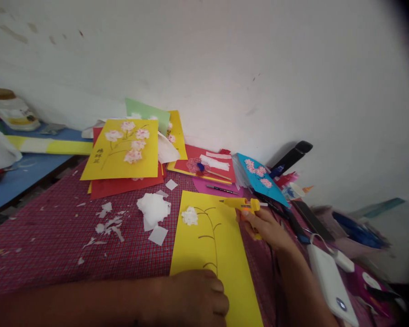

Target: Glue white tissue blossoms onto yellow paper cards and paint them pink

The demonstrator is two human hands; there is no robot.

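Note:
My right hand (264,227) is closed around the grip of a yellow hot glue gun (236,202). Its nozzle points left, over the top of a yellow sheet of paper (231,263). On this sheet a brown branching stem (214,234) is drawn, and one white paper flower (190,216) sits at its upper left twig. Curled on the lower part of the sheet lies my left hand (197,297), its fingers bent in; whatever they hold, if anything, is hidden. Left of the sheet is a pile of white paper pieces (154,209), with a loose white square (158,235) beside it.
White paper scraps (111,227) litter the checked tablecloth (64,240). Behind are a yellow flower card (129,150), a red card (204,161) and a blue flower card (261,177). A white power bank (332,284) lies at right. A jar (12,111) stands far left.

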